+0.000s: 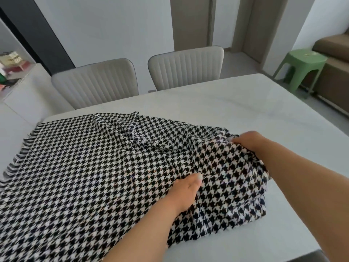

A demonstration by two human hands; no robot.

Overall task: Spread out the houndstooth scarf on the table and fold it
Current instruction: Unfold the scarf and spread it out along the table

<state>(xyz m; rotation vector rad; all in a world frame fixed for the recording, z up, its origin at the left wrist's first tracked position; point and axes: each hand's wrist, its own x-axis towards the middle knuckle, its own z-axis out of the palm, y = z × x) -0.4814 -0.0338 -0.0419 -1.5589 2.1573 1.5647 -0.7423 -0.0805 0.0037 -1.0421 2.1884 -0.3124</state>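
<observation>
Soft, even daylight fills the room; the pale table (245, 114) shows a faint sheen toward its far right. Shadows are weak. The wide lens bends the walls and chairs (132, 80) outward, and everything looks slightly soft.

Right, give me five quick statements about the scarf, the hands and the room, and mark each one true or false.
1. The scarf lies flat and smooth all over the table. False: it is rumpled, with folds through the middle and a bunched right end.
2. The right hand grips the scarf's far right edge. True.
3. The left hand hangs in the air, clear of the cloth. False: it holds the scarf, nearer the person.
4. Two pale chairs stand at the table's far side. True.
5. The stool at the right is red. False: it is green.
</observation>
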